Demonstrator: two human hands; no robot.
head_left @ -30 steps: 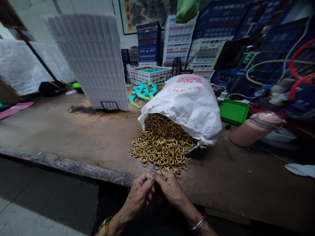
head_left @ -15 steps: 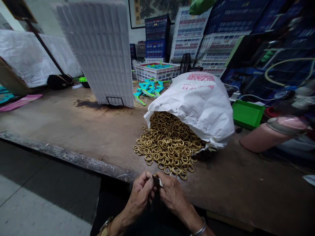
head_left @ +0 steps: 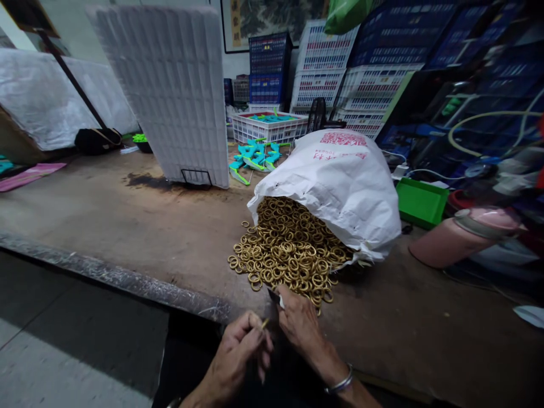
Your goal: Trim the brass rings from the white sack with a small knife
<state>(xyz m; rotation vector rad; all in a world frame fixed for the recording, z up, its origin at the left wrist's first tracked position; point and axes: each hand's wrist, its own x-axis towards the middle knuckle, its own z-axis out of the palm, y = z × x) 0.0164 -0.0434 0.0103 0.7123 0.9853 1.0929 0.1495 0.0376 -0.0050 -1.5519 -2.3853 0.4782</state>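
In front of my body, my left hand (head_left: 243,347) pinches a gold-coloured ring (head_left: 266,323) between thumb and forefinger, its other fingers loosely curled. My right hand (head_left: 300,323) grips a small dark blade (head_left: 274,296) with a white part beside it, perhaps a wrapping; most of the tool is hidden in the fist. That hand is at the near edge of a heap of gold-coloured rings (head_left: 289,258). The rings spill onto the table from the open mouth of a white woven sack (head_left: 340,181) lying on its side.
A tall white ribbed panel (head_left: 170,96) stands on the wooden table (head_left: 106,209). Behind the sack are turquoise and green plastic toy bows (head_left: 257,156) and a white crate (head_left: 242,129). On the right are a green tray (head_left: 423,203) and a pink bottle (head_left: 450,243).
My hands were together around the dark blade; now they are apart. The left has drawn down and back with the ring, while the right has moved slightly forward with the blade.
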